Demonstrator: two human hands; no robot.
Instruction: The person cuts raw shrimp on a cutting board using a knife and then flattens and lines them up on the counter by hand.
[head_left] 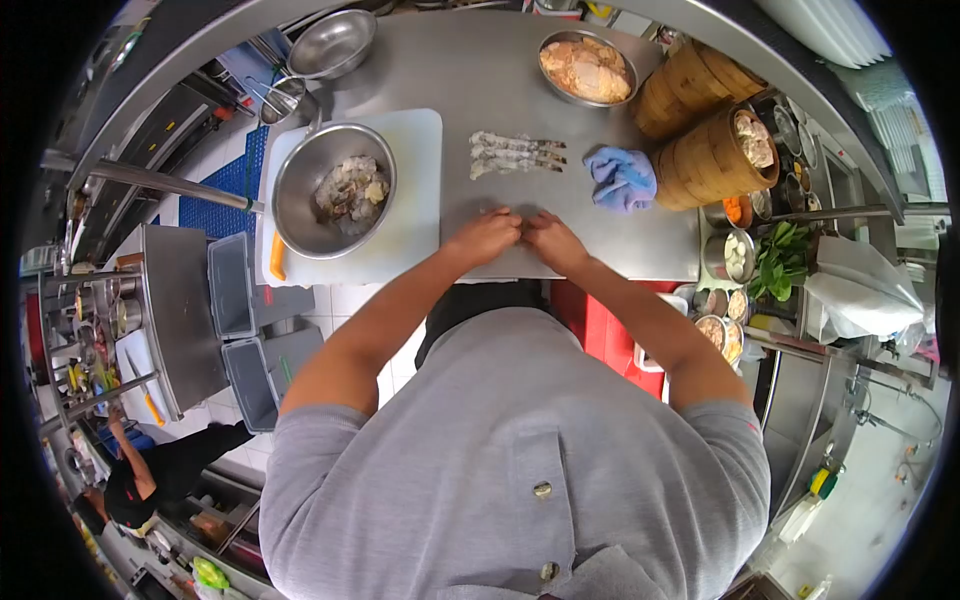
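Note:
Over the steel table [420, 60], near its front edge, my left hand [487, 236] and my right hand [555, 243] are close together with fingers closed. A small greyish thing, too small to make out, shows between them. Beyond my hands, several peeled shrimp [515, 155] with tails lie side by side in a row. To the left, a steel bowl [290, 195] holding more shrimp stands on a white cutting board [425, 180]. An orange-handled tool [277, 258] lies at the board's front left. A crumpled blue cloth [622, 180] is right of the shrimp row.
Bamboo steamers [700, 165] stand on the right, behind small food containers [738, 255] and green leaves [782, 262]. A bowl of orange-coloured food [588, 70] is at the back right, an empty steel bowl [332, 45] at the back left. Another person [150, 480] is at the far left.

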